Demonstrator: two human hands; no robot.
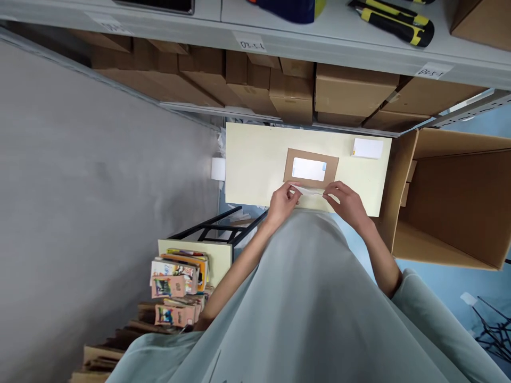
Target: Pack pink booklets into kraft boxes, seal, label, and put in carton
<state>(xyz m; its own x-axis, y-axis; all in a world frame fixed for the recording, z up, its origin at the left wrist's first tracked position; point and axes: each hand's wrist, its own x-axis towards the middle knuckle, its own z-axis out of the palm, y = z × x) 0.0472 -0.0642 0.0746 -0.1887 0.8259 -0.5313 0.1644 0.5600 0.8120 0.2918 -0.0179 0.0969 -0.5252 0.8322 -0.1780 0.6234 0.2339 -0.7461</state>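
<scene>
Between my two hands, close to the table's near edge, is a thin white strip of paper [309,190]. My left hand [284,201] pinches its left end. My right hand [344,202] has its fingertips closed at the right end. Just beyond the strip, a flat brown cardboard mailer [333,167] lies on the cream table [255,162]. A white label [309,169] with small blue patches sits on the mailer's face. Toward the table's far right corner is a stack of white labels or a small white box [367,148]; I cannot tell which.
A large open cardboard box [451,202] stands to the right. Shelves with brown boxes [355,88] and a yellow-black utility knife [395,24] rise beyond the table. Lower left, books [175,274] lie on a small stand. A white roll [217,168] sits by the table's left edge.
</scene>
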